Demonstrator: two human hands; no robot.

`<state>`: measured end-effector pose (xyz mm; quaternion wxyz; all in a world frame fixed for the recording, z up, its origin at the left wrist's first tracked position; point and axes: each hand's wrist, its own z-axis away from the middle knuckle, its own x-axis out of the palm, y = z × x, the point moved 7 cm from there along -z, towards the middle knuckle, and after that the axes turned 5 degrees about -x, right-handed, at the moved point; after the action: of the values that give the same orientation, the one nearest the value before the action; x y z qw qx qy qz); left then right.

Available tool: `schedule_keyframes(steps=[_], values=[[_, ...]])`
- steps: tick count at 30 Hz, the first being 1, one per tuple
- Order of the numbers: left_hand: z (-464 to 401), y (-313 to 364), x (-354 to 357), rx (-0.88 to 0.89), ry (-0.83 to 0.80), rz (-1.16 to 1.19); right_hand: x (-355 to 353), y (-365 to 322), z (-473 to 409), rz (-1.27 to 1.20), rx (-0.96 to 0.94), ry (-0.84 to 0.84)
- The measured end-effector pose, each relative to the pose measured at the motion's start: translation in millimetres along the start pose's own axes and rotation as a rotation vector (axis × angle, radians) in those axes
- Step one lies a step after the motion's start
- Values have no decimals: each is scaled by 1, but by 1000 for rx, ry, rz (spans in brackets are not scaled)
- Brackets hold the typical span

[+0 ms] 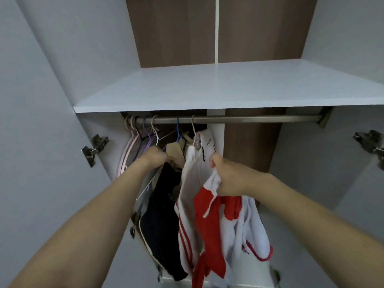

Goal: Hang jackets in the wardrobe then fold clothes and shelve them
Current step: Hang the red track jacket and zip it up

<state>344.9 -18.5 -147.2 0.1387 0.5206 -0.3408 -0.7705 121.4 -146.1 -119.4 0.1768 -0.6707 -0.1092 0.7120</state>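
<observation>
A white jacket with red stripes and red panels (pixel 212 221) hangs from a pale hanger on the metal rail (pixel 249 119). My right hand (pixel 228 175) grips a bunch of its white and red cloth near the shoulder. Left of it hangs a dark jacket with a beige collar (pixel 162 221). My left hand (pixel 155 156) is curled around its top by the beige collar. Several empty pink, purple and white hangers (pixel 137 140) crowd the rail's left end.
A white shelf (pixel 218 88) spans the wardrobe just above the rail, with brown back panels behind. Both white doors stand open, with metal hinges at left (pixel 94 147) and right (pixel 369 142). The rail's right half carries nothing.
</observation>
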Motion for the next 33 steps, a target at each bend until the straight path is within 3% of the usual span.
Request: schedule_keyframes(steps=[3, 8, 14, 16, 18, 22, 26, 30, 33], values=[[-49, -24, -5, -41, 88, -33, -6, 17, -14, 9, 54, -1], [-99, -37, 16, -52, 76, 28, -40, 41, -24, 102, 118, 261], [-108, -20, 6, -45, 154, 153, -53, 67, -36, -436, 313, 399], [-84, -5, -12, 14, 242, 103, -48, 79, -33, -765, 418, 419], [-46, 5, -33, 78, 312, 79, -43, 84, -30, -938, 496, 400], [59, 8, -62, 150, 471, -195, -32, 86, -38, -813, 512, 271], [176, 11, -78, 119, 682, -411, -24, 88, -41, -685, 404, 373], [267, 14, -83, 120, 843, -417, -18, 102, -43, -593, 419, 453], [288, 6, -77, 135, 785, -299, -11, 98, -44, -645, 385, 444]])
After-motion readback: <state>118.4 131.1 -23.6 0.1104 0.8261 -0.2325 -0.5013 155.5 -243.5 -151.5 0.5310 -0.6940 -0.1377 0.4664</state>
